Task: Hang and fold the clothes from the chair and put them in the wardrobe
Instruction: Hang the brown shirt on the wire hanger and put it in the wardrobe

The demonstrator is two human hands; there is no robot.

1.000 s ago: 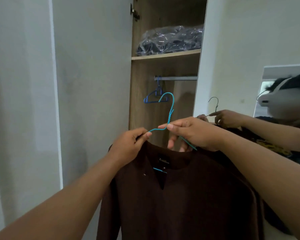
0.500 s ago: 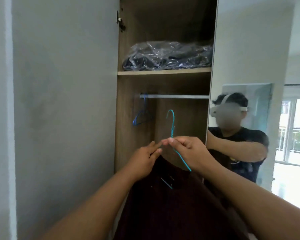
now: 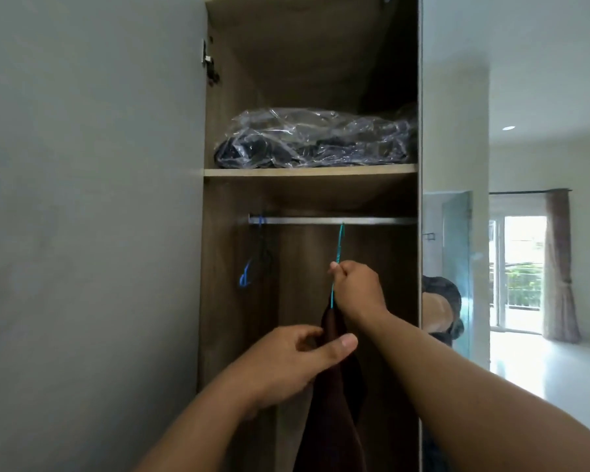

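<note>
While you raise the brown shirt (image 3: 334,396) on its teal hanger (image 3: 336,267) inside the wardrobe (image 3: 382,301), the hanging step is in hand: the hook sits just under the rail (image 3: 372,220), and whether it already touches cannot be told. Your right hand (image 3: 356,291) pinches the hanger's neck with curled fingers. Your left hand (image 3: 293,362) grips the shirt's fabric below the hanger, thumb across the cloth. The shirt hangs edge-on, between both hands and the wardrobe's back panel.

The next move calls for lifting the hook over the rail, seating it, then releasing the neck and letting go of the fabric. Keep clear of the blue hanger (image 3: 249,270) at the rail's left end.

Above, a plastic-wrapped bundle (image 3: 314,137) lies on the shelf (image 3: 307,171).

Compared with half a second ago, the hanger has gone up and turned edge-on, the hook has neared the rail, and your left hand has dropped from the hanger to the shirt.
</note>
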